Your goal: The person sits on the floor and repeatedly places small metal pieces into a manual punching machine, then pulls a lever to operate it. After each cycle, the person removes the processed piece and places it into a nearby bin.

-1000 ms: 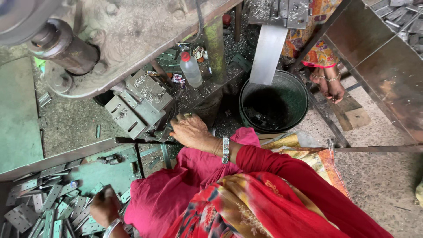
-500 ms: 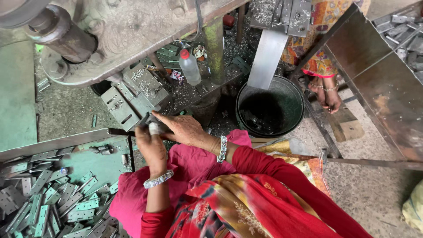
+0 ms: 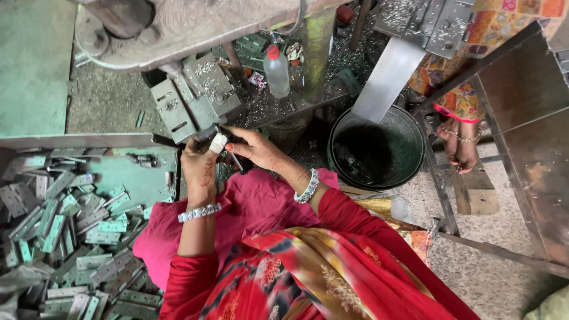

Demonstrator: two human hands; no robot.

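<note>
The left hand (image 3: pixel 200 166) and the right hand (image 3: pixel 252 149) meet just in front of the press die block (image 3: pixel 195 98), both closed on a small metal hinge piece (image 3: pixel 208 135) — only a dark sliver of it shows between the fingers. A white wrap covers one fingertip (image 3: pixel 218 143) of the left hand. The piece lies at the far edge of both hands, touching the near face of the die block; its long axis cannot be told. The left hand sits nearer the block, the right hand closes in from the right.

Materials: the die block is grey steel, blocky, dusted with bright swarf. To the near left, a green tray (image 3: pixel 142 178) holds a loose heap of flat, rectangular hinge leaves (image 3: pixel 65 237) — dull metal with punched holes. Far right of the hands stand a clear plastic bottle (image 3: pixel 276 71) with a red cap and a round black bucket (image 3: pixel 376 148) below a sheet-metal chute (image 3: pixel 388 77).
</note>
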